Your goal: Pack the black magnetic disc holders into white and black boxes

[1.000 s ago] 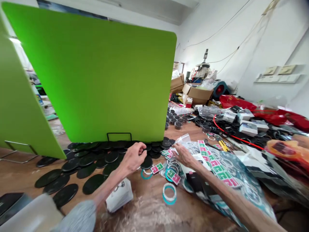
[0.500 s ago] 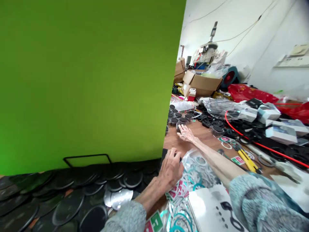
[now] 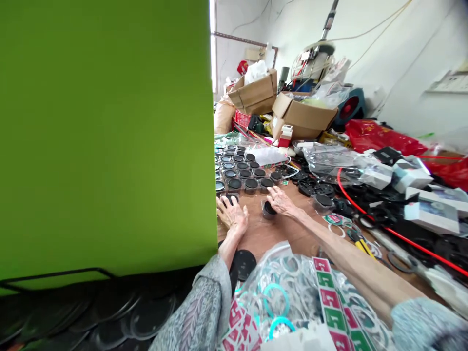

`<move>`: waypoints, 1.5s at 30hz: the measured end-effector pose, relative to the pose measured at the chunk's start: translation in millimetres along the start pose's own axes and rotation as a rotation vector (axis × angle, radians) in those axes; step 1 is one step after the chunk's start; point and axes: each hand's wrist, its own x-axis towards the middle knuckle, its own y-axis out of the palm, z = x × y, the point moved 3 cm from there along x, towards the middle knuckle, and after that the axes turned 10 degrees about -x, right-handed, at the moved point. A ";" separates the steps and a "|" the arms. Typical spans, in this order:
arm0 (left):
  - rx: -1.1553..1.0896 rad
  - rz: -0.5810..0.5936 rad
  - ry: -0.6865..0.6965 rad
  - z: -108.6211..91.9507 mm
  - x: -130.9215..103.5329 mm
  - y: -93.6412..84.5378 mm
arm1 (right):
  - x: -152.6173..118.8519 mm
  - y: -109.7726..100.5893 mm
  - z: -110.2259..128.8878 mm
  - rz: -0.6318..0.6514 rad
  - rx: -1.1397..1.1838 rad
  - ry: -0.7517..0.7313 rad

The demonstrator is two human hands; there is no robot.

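Observation:
My left hand [image 3: 234,214] reaches out beside the edge of a big green panel, its fingers spread over a black disc [image 3: 231,199] in clear plastic. To its right, my right hand [image 3: 281,201] has its fingers stretched out, thumb side against a black round part [image 3: 269,208] in a clear plastic tray. Whether the right fingers grip that part cannot be made out. Just beyond both hands stand rows of similar black round parts [image 3: 251,184] in clear trays. A flat black disc [image 3: 244,264] lies near my left wrist.
The green panel [image 3: 109,131] blocks the left side. In front lies a bag of white and teal rings [image 3: 288,282] with red and green sticker strips [image 3: 331,297]. Yellow-handled pliers [image 3: 363,247], a red cord [image 3: 402,234] and white boxes [image 3: 431,209] crowd the right. Cardboard boxes [image 3: 302,117] stand behind.
My left hand has moved forward from beside the ring bag to a black disc. The right hand stays near its round part. The view has turned left, showing more rows of parts.

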 end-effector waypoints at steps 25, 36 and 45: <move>0.048 0.626 0.050 -36.3 -27.3 -0.4 | -65.0 24.8 -88.2 0.172 0.149 0.180; 0.009 0.784 -0.094 -40.0 -37.1 12.7 | -98.6 20.8 -67.9 0.288 0.440 0.260; 0.105 0.788 0.325 -50.2 -46.0 16.8 | -121.4 -3.3 -62.6 0.425 0.258 0.019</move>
